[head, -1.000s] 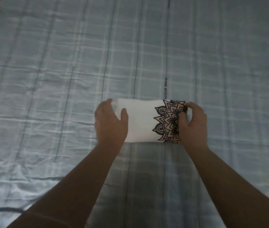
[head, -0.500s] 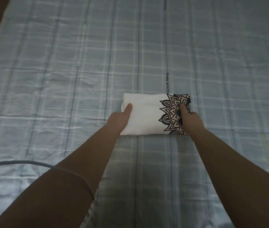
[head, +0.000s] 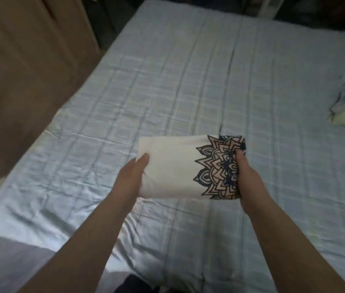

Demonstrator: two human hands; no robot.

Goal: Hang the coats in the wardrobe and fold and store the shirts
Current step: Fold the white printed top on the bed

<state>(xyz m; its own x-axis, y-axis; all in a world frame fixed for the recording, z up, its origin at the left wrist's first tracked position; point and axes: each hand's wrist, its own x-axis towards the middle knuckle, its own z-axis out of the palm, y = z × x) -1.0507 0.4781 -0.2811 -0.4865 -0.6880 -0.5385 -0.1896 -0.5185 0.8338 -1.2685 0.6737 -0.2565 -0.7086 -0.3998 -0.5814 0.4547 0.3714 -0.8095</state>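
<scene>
While left hand and right hand clasp the folded shirt at both ends, bedsheet spreads around.

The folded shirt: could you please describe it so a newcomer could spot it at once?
Start at the bed with the blue checked sheet. Over its middle, the left hand and right hand hold the folded shirt by its ends. It alone is cream, with a dark mandala print at one end.

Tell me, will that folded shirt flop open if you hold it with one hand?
Probably floppy: the folded shirt is soft cloth, gripped at both ends by the left hand and right hand. With one hand the free end would likely sag and unfold. It looks light, being a small bundle.
</scene>
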